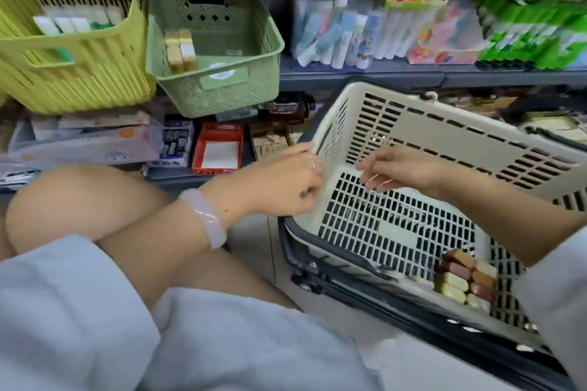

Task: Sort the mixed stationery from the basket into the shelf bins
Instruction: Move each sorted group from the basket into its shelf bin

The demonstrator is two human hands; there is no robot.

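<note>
In the head view, a cream slotted basket [444, 149] sits tilted on the floor before the shelves, its open top tipped toward the person. The left hand [279, 181], with a ring and a pale bangle [205, 217] on the wrist, has its fingers curled around the basket's near-left rim, gripping it. The right hand [400, 170] hovers inside the basket with fingers loosely spread and relaxed, holding nothing. A small cluster of brown and cream erasers [467, 279] lies in the basket's lower corner, well apart from both hands. On the shelf above, a green bin [222, 86] holds a few similar yellow blocks [181, 51], and beside it a yellow bin [79, 73] holds white and green packets [76, 22].
</note>
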